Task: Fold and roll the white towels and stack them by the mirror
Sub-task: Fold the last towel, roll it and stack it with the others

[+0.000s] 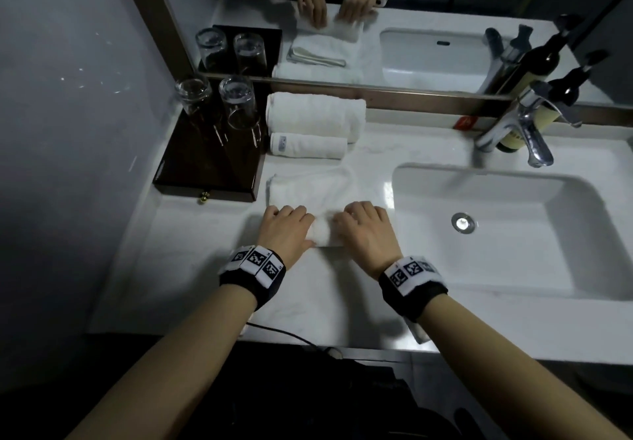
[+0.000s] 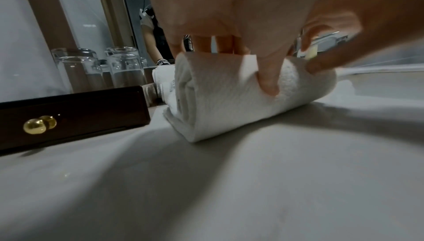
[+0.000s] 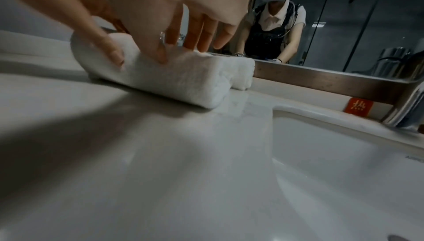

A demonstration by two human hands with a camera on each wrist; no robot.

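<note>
A white towel (image 1: 308, 187) lies on the counter, its near end wound into a roll (image 1: 323, 232). My left hand (image 1: 286, 227) grips the roll's left part, fingers curled over the top and thumb pressing its near side; in the left wrist view the hand (image 2: 263, 67) sits on the roll (image 2: 229, 103). My right hand (image 1: 363, 225) grips the right part the same way, seen close as hand (image 3: 137, 45) on roll (image 3: 183, 81). Two rolled towels lie by the mirror (image 1: 376, 28): a thick one (image 1: 315, 114) and a thinner one (image 1: 308, 145) in front of it.
A dark wooden drawer box (image 1: 205, 165) with two upturned glasses (image 1: 236, 100) stands left of the towels. The sink basin (image 1: 496, 227) opens to the right, with a chrome faucet (image 1: 524, 127) and a dark bottle (image 1: 510, 138) behind it. The counter's front edge (image 1: 308, 340) lies near my wrists.
</note>
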